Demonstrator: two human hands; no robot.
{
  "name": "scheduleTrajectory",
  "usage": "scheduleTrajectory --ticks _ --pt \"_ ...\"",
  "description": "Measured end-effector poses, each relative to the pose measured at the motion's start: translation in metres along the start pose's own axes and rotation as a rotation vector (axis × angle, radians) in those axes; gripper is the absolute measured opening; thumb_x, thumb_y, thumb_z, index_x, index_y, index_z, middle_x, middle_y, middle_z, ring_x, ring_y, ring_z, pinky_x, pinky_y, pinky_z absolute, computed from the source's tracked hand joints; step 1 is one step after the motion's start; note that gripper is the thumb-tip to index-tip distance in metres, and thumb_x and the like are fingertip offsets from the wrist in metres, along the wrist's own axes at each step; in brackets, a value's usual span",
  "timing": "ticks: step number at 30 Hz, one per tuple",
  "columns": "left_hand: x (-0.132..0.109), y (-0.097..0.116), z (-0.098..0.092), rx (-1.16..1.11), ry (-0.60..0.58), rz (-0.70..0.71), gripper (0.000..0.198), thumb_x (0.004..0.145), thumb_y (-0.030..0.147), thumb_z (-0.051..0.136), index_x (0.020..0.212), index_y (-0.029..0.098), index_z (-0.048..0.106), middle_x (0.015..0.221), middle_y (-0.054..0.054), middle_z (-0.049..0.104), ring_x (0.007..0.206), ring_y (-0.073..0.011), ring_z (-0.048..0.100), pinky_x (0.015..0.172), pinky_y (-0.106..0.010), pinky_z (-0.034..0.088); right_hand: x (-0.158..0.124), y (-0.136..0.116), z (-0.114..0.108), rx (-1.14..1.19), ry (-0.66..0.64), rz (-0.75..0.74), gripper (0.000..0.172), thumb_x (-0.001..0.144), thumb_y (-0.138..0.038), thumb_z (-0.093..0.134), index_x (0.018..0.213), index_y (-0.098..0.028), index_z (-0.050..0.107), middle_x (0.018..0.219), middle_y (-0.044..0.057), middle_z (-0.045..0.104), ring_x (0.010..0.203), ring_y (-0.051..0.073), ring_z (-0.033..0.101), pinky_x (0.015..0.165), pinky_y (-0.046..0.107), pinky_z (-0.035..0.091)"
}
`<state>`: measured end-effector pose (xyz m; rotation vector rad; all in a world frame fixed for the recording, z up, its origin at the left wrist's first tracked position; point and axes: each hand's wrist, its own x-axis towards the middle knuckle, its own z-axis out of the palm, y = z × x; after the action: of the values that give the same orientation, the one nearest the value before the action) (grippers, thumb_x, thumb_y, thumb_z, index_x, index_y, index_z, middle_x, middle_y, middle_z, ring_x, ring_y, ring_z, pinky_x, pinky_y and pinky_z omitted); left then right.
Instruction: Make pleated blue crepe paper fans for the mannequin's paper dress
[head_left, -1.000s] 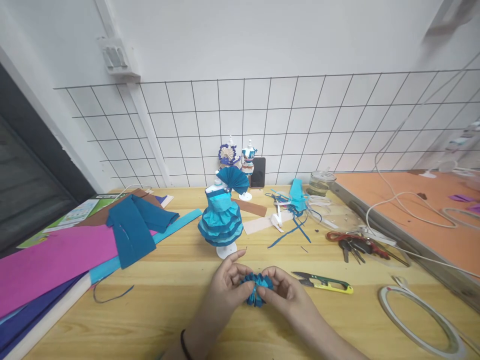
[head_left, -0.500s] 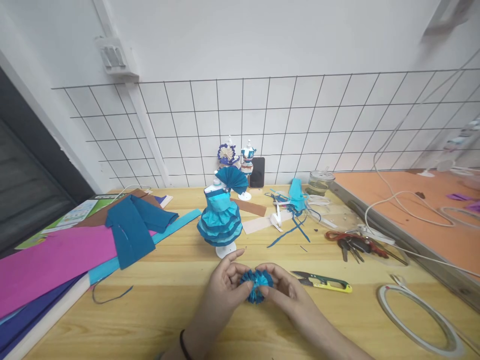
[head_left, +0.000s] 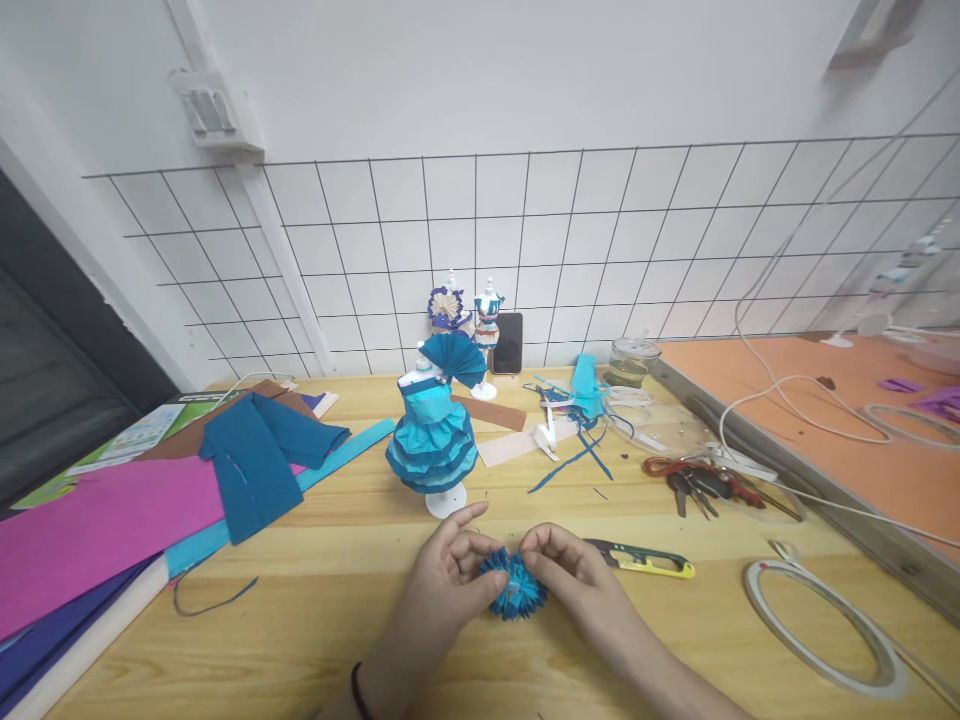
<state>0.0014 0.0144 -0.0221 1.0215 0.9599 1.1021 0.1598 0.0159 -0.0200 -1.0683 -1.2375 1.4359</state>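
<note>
A pleated blue paper rosette (head_left: 516, 592), lighter in the middle and darker at its frilled edge, is between my two hands just above the wooden table. My left hand (head_left: 452, 570) pinches its left edge between thumb and fingers, with the index finger raised. At the upper right edge, my right hand (head_left: 570, 570) closes thumb and fingertips on the pleats. Behind my hands stands a small dress form (head_left: 433, 430) in a tiered turquoise and dark blue paper dress, a dark blue pleated fan (head_left: 453, 358) at its shoulder.
Yellow-handled thread snips (head_left: 646, 559) lie right of my hand, with a roll of tape (head_left: 825, 628) beyond. Keys (head_left: 701, 487), paper scraps (head_left: 585, 388) and a glass jar (head_left: 631, 362) lie further back. Coloured paper sheets (head_left: 251, 465) cover the left; a phone (head_left: 508, 343) leans on the wall.
My right thumb has moved off the rosette's middle to its upper right edge, so more of its face shows. My left hand keeps its pinch. The view has shifted slightly.
</note>
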Motion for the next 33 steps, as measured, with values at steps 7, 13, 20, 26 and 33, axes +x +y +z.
scheduleTrajectory --ticks 7,13,20,26,33 --pt "-0.001 -0.001 -0.001 -0.064 -0.053 -0.02 0.071 0.058 0.022 0.075 0.118 0.016 0.038 0.085 -0.007 0.064 0.072 -0.0151 0.059 0.064 -0.026 0.044 -0.007 -0.005 -0.001 -0.099 -0.085 -0.072 0.023 0.075 -0.037 0.058 0.087 -0.017 0.061 0.086 0.007 0.061 0.081 0.019 0.054 0.071 0.029 0.042" --pt "0.001 -0.003 -0.002 -0.069 -0.032 -0.018 0.077 0.055 0.026 0.077 0.12 0.016 0.038 0.084 -0.007 0.063 0.073 -0.0165 0.059 0.064 -0.027 0.045 -0.006 -0.004 -0.002 -0.198 -0.022 -0.098 0.02 0.072 -0.036 0.061 0.072 -0.016 0.06 0.065 0.002 0.055 0.061 0.014 0.049 0.058 0.025 0.039" --pt "0.004 -0.011 -0.005 -0.001 -0.021 0.002 0.071 0.055 0.028 0.076 0.118 0.016 0.044 0.074 -0.002 0.06 0.062 -0.0119 0.054 0.056 -0.022 0.041 -0.004 -0.008 -0.001 -0.092 -0.011 -0.035 0.014 0.066 -0.027 0.062 0.067 -0.017 0.053 0.058 -0.003 0.048 0.057 0.012 0.044 0.053 0.022 0.035" --pt "0.0 0.0 -0.001 -0.002 -0.049 -0.037 0.068 0.054 0.025 0.077 0.115 0.018 0.048 0.075 -0.001 0.058 0.064 -0.012 0.053 0.058 -0.023 0.041 -0.006 -0.003 0.0 -0.136 -0.063 -0.046 0.016 0.071 -0.031 0.06 0.073 -0.016 0.058 0.062 -0.001 0.052 0.059 0.012 0.047 0.055 0.023 0.037" --pt "0.0 0.002 -0.001 -0.05 -0.057 -0.049 0.065 0.055 0.022 0.076 0.114 0.018 0.049 0.076 -0.001 0.058 0.065 -0.0121 0.053 0.056 -0.022 0.04 -0.005 0.001 -0.003 -0.134 -0.017 -0.053 0.022 0.071 -0.037 0.062 0.071 -0.015 0.059 0.06 -0.001 0.052 0.057 0.012 0.046 0.054 0.023 0.037"
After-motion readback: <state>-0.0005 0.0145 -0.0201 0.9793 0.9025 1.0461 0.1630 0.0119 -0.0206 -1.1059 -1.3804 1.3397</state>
